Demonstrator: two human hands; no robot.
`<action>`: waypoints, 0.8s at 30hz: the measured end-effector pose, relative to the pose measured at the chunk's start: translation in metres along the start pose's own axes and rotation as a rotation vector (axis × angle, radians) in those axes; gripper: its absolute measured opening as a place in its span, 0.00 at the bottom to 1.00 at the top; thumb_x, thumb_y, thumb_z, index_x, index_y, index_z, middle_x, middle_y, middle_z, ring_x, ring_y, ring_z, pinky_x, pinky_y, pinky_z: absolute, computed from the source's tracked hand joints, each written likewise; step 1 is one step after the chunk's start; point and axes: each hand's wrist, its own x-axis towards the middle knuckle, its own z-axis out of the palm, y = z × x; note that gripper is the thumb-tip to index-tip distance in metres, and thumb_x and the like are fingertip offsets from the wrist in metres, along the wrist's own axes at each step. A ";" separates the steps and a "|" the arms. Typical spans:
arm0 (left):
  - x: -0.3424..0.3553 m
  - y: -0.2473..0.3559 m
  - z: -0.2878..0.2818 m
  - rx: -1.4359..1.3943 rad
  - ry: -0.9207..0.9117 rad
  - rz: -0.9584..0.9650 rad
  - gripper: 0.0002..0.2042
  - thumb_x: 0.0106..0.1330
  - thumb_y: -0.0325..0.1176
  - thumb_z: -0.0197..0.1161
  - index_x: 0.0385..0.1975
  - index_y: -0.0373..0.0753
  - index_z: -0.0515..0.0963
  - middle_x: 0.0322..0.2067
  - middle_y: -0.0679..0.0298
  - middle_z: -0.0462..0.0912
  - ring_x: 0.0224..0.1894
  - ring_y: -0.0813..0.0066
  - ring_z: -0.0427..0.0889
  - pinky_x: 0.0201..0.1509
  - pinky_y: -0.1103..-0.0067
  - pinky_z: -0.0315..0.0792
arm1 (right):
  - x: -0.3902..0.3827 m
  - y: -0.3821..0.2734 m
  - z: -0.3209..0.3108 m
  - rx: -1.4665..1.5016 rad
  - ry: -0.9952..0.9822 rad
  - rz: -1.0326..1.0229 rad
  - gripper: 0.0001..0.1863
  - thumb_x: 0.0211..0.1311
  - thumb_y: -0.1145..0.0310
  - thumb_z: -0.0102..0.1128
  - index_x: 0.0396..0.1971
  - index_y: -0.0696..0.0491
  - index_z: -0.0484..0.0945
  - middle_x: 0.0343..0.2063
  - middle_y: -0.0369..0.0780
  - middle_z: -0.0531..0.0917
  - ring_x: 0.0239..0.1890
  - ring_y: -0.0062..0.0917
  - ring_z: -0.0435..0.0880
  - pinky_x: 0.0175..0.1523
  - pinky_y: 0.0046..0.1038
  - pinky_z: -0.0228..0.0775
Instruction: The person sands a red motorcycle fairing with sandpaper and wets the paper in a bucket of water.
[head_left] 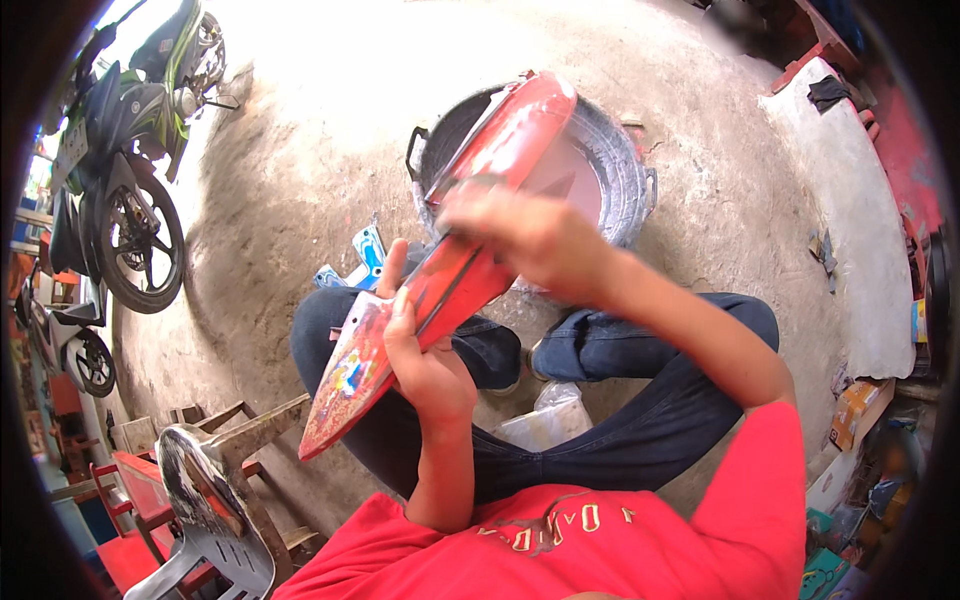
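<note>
A long, pointed red motorcycle body panel [520, 130] slants across my lap, its far end over a round dark basin [628, 170] of cloudy, pinkish liquid. Its near tip has worn, flaking paint with patches of blue, yellow and white. My left hand [425, 360] is wrapped around the panel's lower half, thumb on top, one finger sticking out past the edge. My right hand [530, 235] presses on the panel's middle with curled fingers, blurred by motion. Something dark shows at those fingers, too unclear to name.
A blue-and-white panel piece [368, 258] lies on the concrete left of the basin. Between my legs is a clear plastic bag [550, 420]. Motorcycles [140, 220] stand at the left, above a worn chair [225, 510]. A cardboard box [860, 412] sits at the right.
</note>
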 end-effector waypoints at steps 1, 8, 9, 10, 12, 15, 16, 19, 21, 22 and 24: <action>0.000 0.001 -0.001 0.007 -0.002 -0.005 0.29 0.76 0.37 0.42 0.71 0.22 0.58 0.67 0.43 0.70 0.62 0.53 0.82 0.60 0.61 0.83 | -0.001 -0.022 0.001 0.049 0.014 -0.007 0.21 0.62 0.74 0.60 0.56 0.52 0.81 0.56 0.44 0.86 0.59 0.37 0.85 0.65 0.39 0.77; 0.000 0.003 0.001 -0.016 -0.024 -0.019 0.29 0.76 0.37 0.42 0.72 0.24 0.58 0.59 0.38 0.77 0.60 0.51 0.83 0.60 0.62 0.83 | -0.005 0.036 -0.010 -0.005 0.023 0.319 0.20 0.64 0.74 0.56 0.56 0.52 0.82 0.55 0.43 0.86 0.59 0.37 0.85 0.64 0.37 0.78; 0.001 0.004 0.001 -0.033 -0.010 -0.020 0.29 0.75 0.37 0.42 0.72 0.24 0.58 0.59 0.38 0.78 0.60 0.51 0.83 0.60 0.62 0.83 | -0.005 0.026 0.000 -0.077 0.079 0.178 0.20 0.63 0.74 0.57 0.55 0.52 0.82 0.55 0.44 0.86 0.59 0.37 0.85 0.64 0.37 0.77; 0.001 0.003 0.000 -0.050 0.011 -0.026 0.29 0.75 0.37 0.42 0.72 0.24 0.58 0.59 0.39 0.78 0.60 0.51 0.83 0.60 0.61 0.83 | -0.007 0.002 0.006 -0.090 0.083 0.081 0.20 0.63 0.74 0.57 0.55 0.52 0.82 0.54 0.44 0.86 0.61 0.38 0.84 0.66 0.36 0.76; 0.002 0.003 -0.002 -0.046 0.018 -0.033 0.30 0.75 0.37 0.42 0.72 0.24 0.58 0.59 0.39 0.78 0.60 0.51 0.83 0.61 0.61 0.83 | -0.003 -0.022 0.004 -0.035 0.063 -0.022 0.19 0.63 0.73 0.57 0.54 0.52 0.82 0.53 0.45 0.87 0.60 0.38 0.84 0.65 0.37 0.78; -0.001 0.001 -0.001 0.011 -0.015 -0.036 0.30 0.75 0.37 0.42 0.72 0.23 0.58 0.60 0.39 0.77 0.61 0.51 0.82 0.64 0.61 0.81 | 0.001 0.031 -0.003 -0.006 -0.007 0.228 0.18 0.64 0.73 0.56 0.54 0.51 0.82 0.51 0.44 0.87 0.57 0.37 0.85 0.61 0.39 0.80; -0.001 0.001 0.001 0.054 -0.042 -0.023 0.29 0.75 0.37 0.42 0.71 0.23 0.59 0.59 0.39 0.78 0.61 0.51 0.82 0.65 0.61 0.80 | 0.010 0.043 -0.013 -0.004 -0.067 0.453 0.18 0.65 0.73 0.55 0.54 0.51 0.82 0.51 0.44 0.87 0.58 0.38 0.85 0.61 0.38 0.80; -0.003 0.001 0.008 0.079 0.006 0.027 0.29 0.75 0.37 0.42 0.70 0.22 0.61 0.62 0.40 0.75 0.62 0.52 0.81 0.66 0.61 0.79 | 0.009 0.027 -0.002 -0.022 0.003 0.199 0.17 0.70 0.72 0.57 0.57 0.50 0.81 0.54 0.46 0.85 0.59 0.39 0.84 0.60 0.37 0.78; -0.002 0.002 0.002 0.103 0.010 0.043 0.28 0.75 0.37 0.42 0.69 0.21 0.61 0.64 0.41 0.73 0.63 0.52 0.81 0.67 0.60 0.79 | 0.009 -0.011 0.005 0.047 0.008 0.100 0.19 0.67 0.76 0.60 0.56 0.50 0.82 0.56 0.47 0.85 0.63 0.39 0.82 0.65 0.37 0.77; -0.003 0.001 0.002 0.116 -0.004 0.046 0.28 0.75 0.37 0.42 0.68 0.21 0.62 0.66 0.42 0.72 0.63 0.53 0.81 0.67 0.60 0.79 | 0.008 -0.005 0.001 0.049 0.016 0.109 0.17 0.68 0.75 0.59 0.56 0.50 0.82 0.55 0.46 0.85 0.61 0.39 0.83 0.63 0.37 0.77; -0.005 -0.005 0.000 0.136 -0.038 0.016 0.28 0.75 0.37 0.42 0.68 0.21 0.62 0.66 0.42 0.71 0.63 0.53 0.81 0.67 0.60 0.79 | 0.008 0.024 -0.009 -0.035 0.014 0.187 0.15 0.72 0.72 0.56 0.55 0.51 0.81 0.54 0.45 0.86 0.56 0.39 0.86 0.57 0.37 0.80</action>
